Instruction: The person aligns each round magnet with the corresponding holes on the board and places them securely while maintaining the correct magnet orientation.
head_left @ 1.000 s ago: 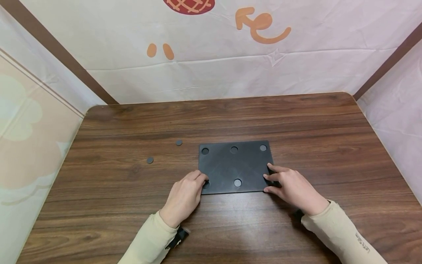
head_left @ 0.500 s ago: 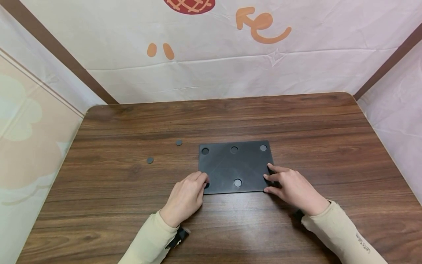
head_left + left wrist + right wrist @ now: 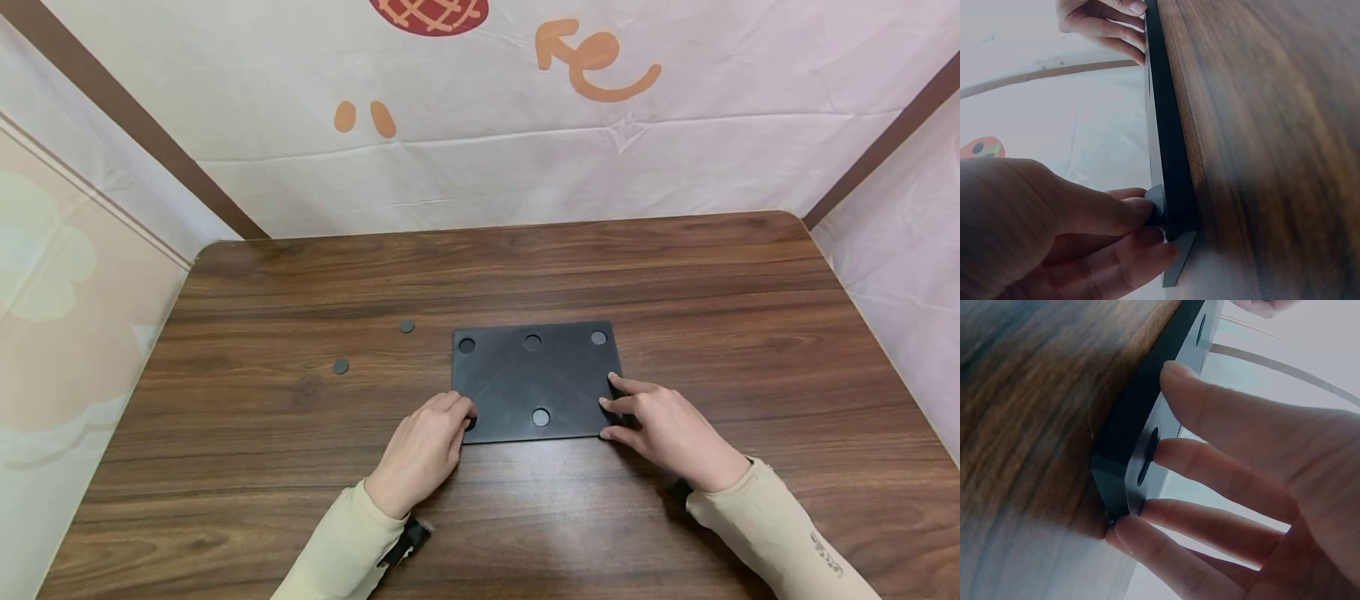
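Observation:
A black rectangular board (image 3: pixel 536 379) with round recesses lies flat on the table. My left hand (image 3: pixel 422 450) is at its near left corner. In the left wrist view, the thumb and a finger pinch a small grey disc (image 3: pixel 1155 203), which stands tilted at the board's top face. My right hand (image 3: pixel 667 425) rests on the near right corner: the thumb touches the front edge, and the other fingers spread over the top and right side. Lighter grey discs sit in the far right recess (image 3: pixel 598 337) and the near middle recess (image 3: pixel 541 417). The far left recess (image 3: pixel 467 345) looks dark.
Two loose grey discs, one farther back (image 3: pixel 407 326) and one farther left (image 3: pixel 341 367), lie on the brown wooden table (image 3: pixel 247 433) left of the board. A white printed curtain (image 3: pixel 480 167) hangs behind the table's back edge.
My left fingertips have shifted slightly right over the near left recess, covering more of it. The right hand and the board stay in place.

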The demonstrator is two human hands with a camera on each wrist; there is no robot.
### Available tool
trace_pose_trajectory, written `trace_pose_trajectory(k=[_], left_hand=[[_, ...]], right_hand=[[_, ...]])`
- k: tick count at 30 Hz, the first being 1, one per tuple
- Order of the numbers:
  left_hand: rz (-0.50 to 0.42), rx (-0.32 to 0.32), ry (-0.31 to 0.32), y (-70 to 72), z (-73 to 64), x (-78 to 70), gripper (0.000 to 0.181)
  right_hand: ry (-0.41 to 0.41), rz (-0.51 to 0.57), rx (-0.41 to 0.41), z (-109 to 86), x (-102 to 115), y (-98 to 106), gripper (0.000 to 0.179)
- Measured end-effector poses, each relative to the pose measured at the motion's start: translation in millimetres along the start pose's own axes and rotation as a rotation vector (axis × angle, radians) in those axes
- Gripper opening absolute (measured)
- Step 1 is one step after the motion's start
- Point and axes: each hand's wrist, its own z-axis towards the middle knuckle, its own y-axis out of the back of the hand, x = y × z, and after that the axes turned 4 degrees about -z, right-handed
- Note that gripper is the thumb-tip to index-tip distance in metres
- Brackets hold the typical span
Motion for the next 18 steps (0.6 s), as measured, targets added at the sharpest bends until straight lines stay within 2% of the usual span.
trace_pose_trajectory(k=[13, 18], left_hand=[[-0.013, -0.011, 0.005, 0.0, -0.2, -0.2, 0.01], [0.028, -0.008, 0.01, 0.4, 0.6, -1.6, 0.008]], right_hand=[[0.007, -0.005, -0.007, -0.4, -1.6, -2.9, 0.033], [0.012, -0.004, -0.013, -0.1, -1.4, -2.6, 0.033]])
